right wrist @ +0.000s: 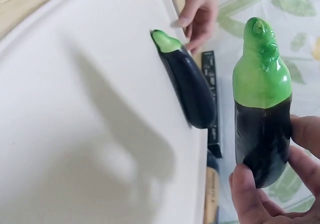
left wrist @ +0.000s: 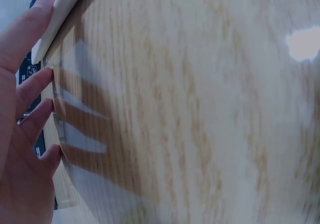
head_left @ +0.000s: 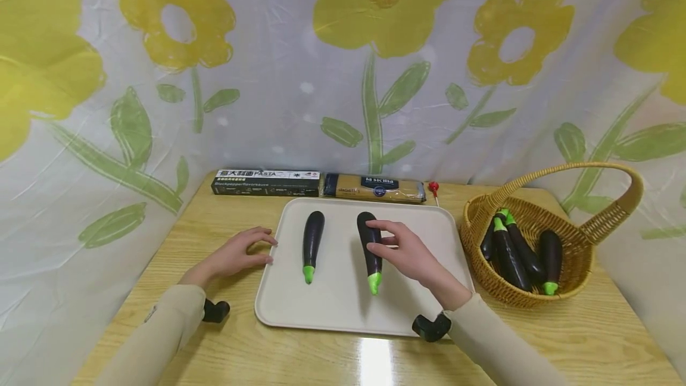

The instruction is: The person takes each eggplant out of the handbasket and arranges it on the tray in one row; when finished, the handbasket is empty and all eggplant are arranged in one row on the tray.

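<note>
My right hand [head_left: 409, 255] holds an eggplant [head_left: 370, 249] between thumb and fingers. This eggplant has a dark body and a bright green stem end, and in the right wrist view its shadow falls on the tray, apart from it. A second eggplant [head_left: 313, 246] lies on the left half of the cream tray [head_left: 343, 314], green end toward me. At the tray's left rim is my left hand [head_left: 236, 255], fingers loosely bent. Its thumb [left wrist: 46, 1] is by the rim in the left wrist view, and nothing is gripped.
A wicker basket [head_left: 581, 267] with a tall handle stands right of the tray, several eggplants [head_left: 509, 255] inside. Behind the tray lie a black-and-white pasta box [head_left: 265, 183], a spaghetti packet [head_left: 375, 188] and a small red lollipop-like item [head_left: 433, 187]. A flowered curtain [head_left: 268, 106] hangs behind.
</note>
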Demonstrator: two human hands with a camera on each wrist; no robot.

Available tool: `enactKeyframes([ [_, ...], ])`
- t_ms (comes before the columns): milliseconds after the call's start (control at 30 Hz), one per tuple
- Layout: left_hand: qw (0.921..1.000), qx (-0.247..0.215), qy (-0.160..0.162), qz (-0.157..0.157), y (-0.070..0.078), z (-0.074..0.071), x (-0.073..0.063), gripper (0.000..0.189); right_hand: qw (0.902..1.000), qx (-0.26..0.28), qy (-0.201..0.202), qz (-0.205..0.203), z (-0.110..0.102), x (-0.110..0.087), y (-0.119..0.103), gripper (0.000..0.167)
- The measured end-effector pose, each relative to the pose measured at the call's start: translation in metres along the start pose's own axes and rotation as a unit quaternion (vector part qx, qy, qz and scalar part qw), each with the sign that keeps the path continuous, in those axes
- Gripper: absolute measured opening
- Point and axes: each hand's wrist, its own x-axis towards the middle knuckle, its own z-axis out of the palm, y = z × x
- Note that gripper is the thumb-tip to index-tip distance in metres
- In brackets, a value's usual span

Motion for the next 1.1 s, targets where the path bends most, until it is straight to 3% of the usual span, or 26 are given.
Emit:
enactKeyframes([
  [200, 1.0000, -0.002, -0.001, -0.003, 0.000, 0.000, 0.000, 0.034, 0.9998, -0.006, 0.012, 0.016, 0.019, 0.015, 0.008, 0.046],
  [567, 1.0000, -0.005, -0.002, -0.001, 0.000, 0.001, 0.000, 0.034, 0.9993, -0.029, -0.018, 0.017, 0.046, 0.033, 0.014, 0.046],
  [1100, 1.0000, -0.001, -0.001, -0.002, 0.001, -0.001, 0.000, 0.035, 0.9931, -0.116, -0.009, 0.016, 0.057, 0.063, 0.019, 0.047],
])
